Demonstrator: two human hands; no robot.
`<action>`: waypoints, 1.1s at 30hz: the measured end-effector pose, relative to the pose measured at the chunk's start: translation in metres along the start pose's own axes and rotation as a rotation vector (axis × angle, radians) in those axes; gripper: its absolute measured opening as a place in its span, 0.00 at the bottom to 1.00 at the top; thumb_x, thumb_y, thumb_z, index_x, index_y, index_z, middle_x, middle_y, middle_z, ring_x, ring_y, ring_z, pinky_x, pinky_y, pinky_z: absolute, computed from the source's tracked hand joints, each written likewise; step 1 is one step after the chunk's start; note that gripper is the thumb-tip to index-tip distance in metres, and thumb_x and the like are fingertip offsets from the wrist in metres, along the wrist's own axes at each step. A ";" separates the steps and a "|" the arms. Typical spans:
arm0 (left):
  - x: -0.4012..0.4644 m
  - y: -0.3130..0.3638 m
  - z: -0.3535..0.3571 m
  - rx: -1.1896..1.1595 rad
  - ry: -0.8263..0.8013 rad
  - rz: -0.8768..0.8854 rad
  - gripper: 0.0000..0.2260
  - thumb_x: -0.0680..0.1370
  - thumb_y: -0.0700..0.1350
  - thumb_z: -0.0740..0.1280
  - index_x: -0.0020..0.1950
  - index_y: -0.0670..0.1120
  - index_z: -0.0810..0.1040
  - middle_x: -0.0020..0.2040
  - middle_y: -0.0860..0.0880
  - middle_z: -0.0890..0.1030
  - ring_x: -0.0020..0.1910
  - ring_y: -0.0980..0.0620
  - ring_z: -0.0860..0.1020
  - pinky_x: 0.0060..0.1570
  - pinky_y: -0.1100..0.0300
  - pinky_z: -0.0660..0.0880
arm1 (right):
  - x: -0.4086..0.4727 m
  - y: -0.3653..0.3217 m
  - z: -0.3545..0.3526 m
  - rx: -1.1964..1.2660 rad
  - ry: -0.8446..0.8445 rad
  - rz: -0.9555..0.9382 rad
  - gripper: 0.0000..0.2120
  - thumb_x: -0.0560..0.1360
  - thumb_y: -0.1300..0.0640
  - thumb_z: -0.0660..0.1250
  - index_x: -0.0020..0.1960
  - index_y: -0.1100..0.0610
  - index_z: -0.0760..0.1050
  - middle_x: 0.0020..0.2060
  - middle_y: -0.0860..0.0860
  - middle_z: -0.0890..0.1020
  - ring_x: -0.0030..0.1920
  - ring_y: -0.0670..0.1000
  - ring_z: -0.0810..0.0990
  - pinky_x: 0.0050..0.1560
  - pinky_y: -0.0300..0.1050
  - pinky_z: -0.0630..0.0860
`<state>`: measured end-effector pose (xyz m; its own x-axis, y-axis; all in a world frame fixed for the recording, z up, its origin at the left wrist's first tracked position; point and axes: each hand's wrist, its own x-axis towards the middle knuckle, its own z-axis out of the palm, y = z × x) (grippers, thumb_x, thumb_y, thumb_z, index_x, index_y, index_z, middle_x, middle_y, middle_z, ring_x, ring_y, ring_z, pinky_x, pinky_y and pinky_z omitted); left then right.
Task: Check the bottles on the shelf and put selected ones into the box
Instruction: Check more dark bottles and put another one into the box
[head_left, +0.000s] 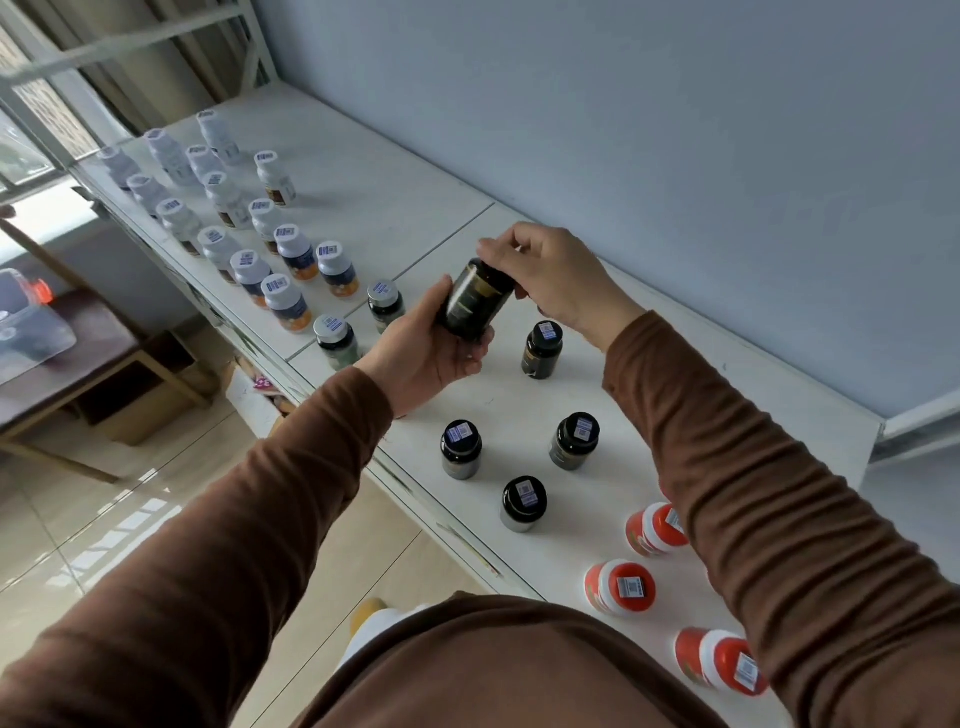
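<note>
Left hand (431, 348) grips the lower body of a dark bottle (475, 301), held tilted above the white shelf (395, 208). Right hand (550, 275) pinches its cap end with curled fingers. Four more dark bottles stand upright on the shelf below, one (542, 349) just beside the held bottle. Orange-capped jars (621, 587) near right; white-capped bottles (228, 197) far left.

dark bottle (475, 299) with a gold label, tilted, top toward 1 o'clock, held up above the white shelf (415, 208).
</note>
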<state>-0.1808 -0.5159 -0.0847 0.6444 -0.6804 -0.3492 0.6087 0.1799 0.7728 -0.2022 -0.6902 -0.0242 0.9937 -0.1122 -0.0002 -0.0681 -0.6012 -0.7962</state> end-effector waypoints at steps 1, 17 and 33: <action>0.000 -0.001 0.000 0.110 0.054 0.070 0.20 0.84 0.57 0.55 0.60 0.43 0.76 0.44 0.42 0.79 0.40 0.49 0.76 0.43 0.58 0.74 | 0.000 0.004 -0.003 -0.106 0.002 -0.010 0.18 0.76 0.35 0.62 0.49 0.48 0.79 0.36 0.46 0.80 0.35 0.48 0.78 0.38 0.45 0.72; 0.003 -0.027 -0.033 1.572 0.344 0.354 0.25 0.71 0.46 0.76 0.67 0.49 0.74 0.61 0.48 0.74 0.61 0.45 0.71 0.57 0.59 0.65 | -0.025 0.061 0.032 -0.513 -0.282 -0.117 0.20 0.72 0.50 0.73 0.63 0.51 0.76 0.53 0.52 0.75 0.53 0.55 0.76 0.47 0.42 0.66; 0.023 -0.017 -0.016 1.739 0.402 0.445 0.20 0.75 0.48 0.71 0.66 0.51 0.74 0.61 0.49 0.76 0.60 0.46 0.71 0.57 0.51 0.71 | -0.026 0.077 0.027 -0.508 -0.122 -0.060 0.21 0.75 0.46 0.70 0.65 0.50 0.75 0.53 0.50 0.79 0.51 0.52 0.79 0.52 0.45 0.72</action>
<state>-0.1690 -0.5228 -0.1144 0.8223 -0.5558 0.1220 -0.5597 -0.7512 0.3500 -0.2304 -0.7128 -0.1018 0.9983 0.0092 -0.0580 -0.0150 -0.9148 -0.4036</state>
